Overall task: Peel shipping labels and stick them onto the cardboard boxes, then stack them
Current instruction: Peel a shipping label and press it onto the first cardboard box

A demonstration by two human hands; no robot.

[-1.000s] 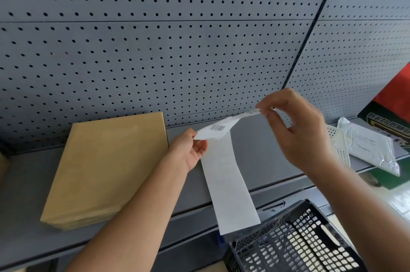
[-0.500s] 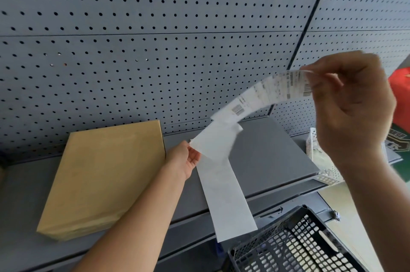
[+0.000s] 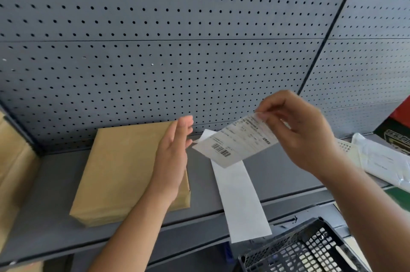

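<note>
- A grey pegboard wall (image 3: 155, 50) fills the upper two thirds of the frame above a grey shelf (image 3: 53, 183) that crosses the lower half.
- A flat cardboard box (image 3: 124, 167) lies on the shelf at centre left, its broad top face bare of any label; the edge of another brown box (image 3: 13, 160) shows at the far left.
- The white backing strip (image 3: 239, 200) lies on the shelf right of the box and hangs over the front edge, above a black mesh basket (image 3: 310, 249) at lower right.
- The left hand (image 3: 175, 156) hovers over the box's right edge, fingers spread and grasping nothing.
- The right hand (image 3: 304, 132), at centre right, pinches the upper corner of the peeled shipping label (image 3: 237, 140), which hangs free in the air, barcode side towards the camera.
- Judgement: the label is ready to apply. It would go on best squared to the box top, one edge tacked down first, the free left palm smoothing outward to avoid creases or trapped air.
- The adhesive side should be kept clear of the backing strip and fingers on the way across.
</note>
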